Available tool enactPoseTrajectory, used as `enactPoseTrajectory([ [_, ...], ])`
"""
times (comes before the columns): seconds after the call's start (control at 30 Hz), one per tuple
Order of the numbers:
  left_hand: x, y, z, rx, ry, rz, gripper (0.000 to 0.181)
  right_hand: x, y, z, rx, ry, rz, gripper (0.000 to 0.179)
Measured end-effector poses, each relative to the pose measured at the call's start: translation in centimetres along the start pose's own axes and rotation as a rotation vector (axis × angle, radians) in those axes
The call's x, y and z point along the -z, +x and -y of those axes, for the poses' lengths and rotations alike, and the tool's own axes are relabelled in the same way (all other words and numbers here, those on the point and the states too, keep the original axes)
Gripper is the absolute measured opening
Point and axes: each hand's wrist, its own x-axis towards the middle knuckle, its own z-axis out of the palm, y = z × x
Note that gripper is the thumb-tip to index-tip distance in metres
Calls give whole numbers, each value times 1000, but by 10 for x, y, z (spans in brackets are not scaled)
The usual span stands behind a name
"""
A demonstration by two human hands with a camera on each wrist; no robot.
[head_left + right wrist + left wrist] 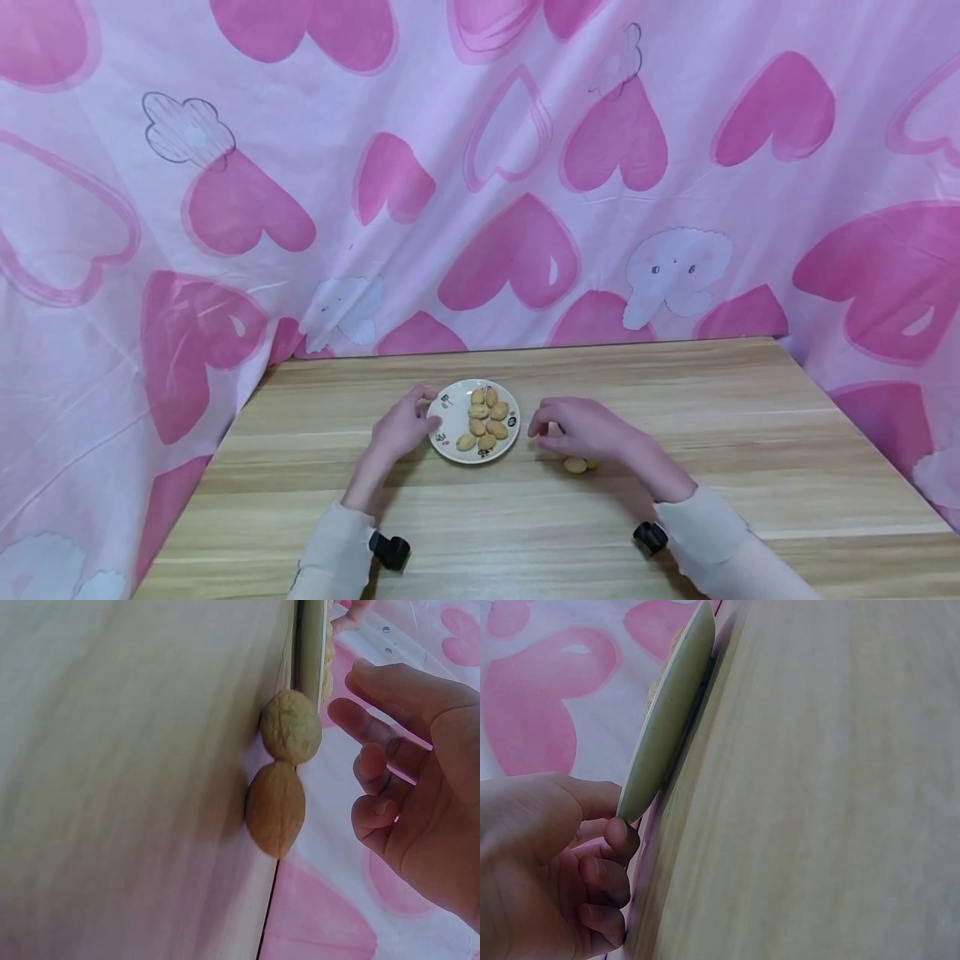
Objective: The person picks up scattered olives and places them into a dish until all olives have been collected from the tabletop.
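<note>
A white plate with small dark and red marks sits on the table, bearing several light brown walnuts mostly on its right half. At its left rim my left hand pinches the edge between thumb and fingers; the left wrist view shows the pale underside of the plate. My right hand hovers to the right of the plate, holding nothing, its fingers loosely bent and apart. Below that hand lie two walnuts, a rounder wrinkled walnut and a longer, darker walnut, end to end in the right wrist view.
The wooden table stretches out to both sides and toward me. Behind it hangs a pink cloth printed with hearts, which meets the table's far edge. A black wrist strap device sits on each forearm.
</note>
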Motion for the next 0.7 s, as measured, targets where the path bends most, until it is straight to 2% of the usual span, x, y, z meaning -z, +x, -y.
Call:
enactPoseTrajectory([
  [0.43, 1, 0, 0, 5, 5, 3, 42, 1, -19, -15, -97, 48, 41, 11],
  [0.7, 0, 1, 1, 10, 1, 9, 42, 3, -31, -22, -102, 97, 73, 13],
])
